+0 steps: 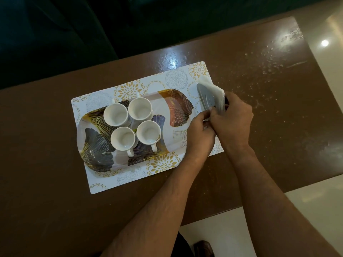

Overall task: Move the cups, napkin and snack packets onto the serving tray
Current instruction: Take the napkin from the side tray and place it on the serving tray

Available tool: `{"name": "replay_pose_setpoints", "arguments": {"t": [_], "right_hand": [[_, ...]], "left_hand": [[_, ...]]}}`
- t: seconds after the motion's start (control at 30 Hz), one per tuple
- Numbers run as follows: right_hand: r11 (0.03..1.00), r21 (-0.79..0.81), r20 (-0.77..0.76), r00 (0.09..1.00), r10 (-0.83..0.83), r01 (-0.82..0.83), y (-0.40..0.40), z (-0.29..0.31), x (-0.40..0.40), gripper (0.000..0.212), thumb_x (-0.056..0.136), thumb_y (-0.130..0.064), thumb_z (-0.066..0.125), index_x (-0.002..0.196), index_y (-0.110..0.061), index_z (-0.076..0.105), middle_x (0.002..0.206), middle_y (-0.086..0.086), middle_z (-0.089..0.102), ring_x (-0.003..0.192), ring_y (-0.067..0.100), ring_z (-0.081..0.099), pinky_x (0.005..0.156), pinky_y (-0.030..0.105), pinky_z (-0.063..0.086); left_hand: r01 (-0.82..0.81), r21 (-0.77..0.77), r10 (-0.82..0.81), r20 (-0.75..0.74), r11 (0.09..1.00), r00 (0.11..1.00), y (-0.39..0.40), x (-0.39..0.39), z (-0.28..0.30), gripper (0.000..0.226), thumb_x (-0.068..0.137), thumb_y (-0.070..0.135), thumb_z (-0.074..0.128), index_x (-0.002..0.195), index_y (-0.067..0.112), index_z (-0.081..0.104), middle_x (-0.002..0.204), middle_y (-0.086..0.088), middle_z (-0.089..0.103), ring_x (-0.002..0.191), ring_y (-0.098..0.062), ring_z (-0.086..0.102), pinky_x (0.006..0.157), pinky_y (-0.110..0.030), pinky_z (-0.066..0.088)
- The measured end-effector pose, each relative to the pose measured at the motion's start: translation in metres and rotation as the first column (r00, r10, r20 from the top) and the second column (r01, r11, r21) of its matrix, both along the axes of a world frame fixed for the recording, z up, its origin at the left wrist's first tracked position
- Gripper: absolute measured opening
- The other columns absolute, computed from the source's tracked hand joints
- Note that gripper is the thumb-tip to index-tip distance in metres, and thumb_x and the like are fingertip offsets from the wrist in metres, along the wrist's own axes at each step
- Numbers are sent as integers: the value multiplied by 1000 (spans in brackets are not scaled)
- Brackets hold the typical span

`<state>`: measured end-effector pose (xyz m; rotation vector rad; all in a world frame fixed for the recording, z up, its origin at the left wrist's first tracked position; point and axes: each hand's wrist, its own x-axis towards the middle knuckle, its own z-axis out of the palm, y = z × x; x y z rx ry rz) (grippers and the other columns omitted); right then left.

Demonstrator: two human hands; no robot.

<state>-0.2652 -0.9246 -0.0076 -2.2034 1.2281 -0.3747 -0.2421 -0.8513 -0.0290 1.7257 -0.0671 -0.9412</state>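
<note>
A person's two hands work a white napkin at the right end of a serving tray that carries four cups.

The oval serving tray (pixel 178 108), printed with fan-shaped leaves, sits on a patterned placemat (pixel 92 184) on a brown table (pixel 46 201). Four empty white cups (pixel 132 127) stand upright in a close cluster on the tray's left half. The folded white napkin (pixel 213 91), with a grey piece against it, lies over the tray's right rim, held up at a tilt. The right hand (pixel 232 121) has its fingers closed on the napkin's near end; the left hand (pixel 200 134), touching the right one, pinches the same end from the tray side. The rest of the napkin sticks out beyond the fingertips, away from the person.
</note>
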Motion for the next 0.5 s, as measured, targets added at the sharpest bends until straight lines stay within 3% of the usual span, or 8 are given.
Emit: {"name": "replay_pose_setpoints", "arguments": {"t": [0.23,0.37,0.5], "right_hand": [[1000,17,-21,1000,-2,2,3,3,-1,30,85,-16,72,114,-7,69,101,8,76,91,28,73,86,50,60],[1000,-9,-57,998,-8,7,8,8,-3,41,88,-20,74,127,-11,66,114,5,75,103,26,72,92,47,59],[995,-102,-96,995,-10,0,17,14,-1,49,89,-23,72,135,-10,61,126,7,70,115,28,67,97,43,56]], "left_hand": [[-11,-21,11,-14,1000,1000,4,2,5,35,108,11,51,141,14,63,135,-4,71,122,-17,67,109,-40,55],[-26,-41,25,-10,999,1000,10,4,9,34,107,12,53,140,13,63,138,-2,69,125,-16,65,111,-40,53],[-9,-39,11,49,999,999,26,11,15,37,107,12,54,144,16,59,144,0,63,122,-7,58,97,-16,47]]}}
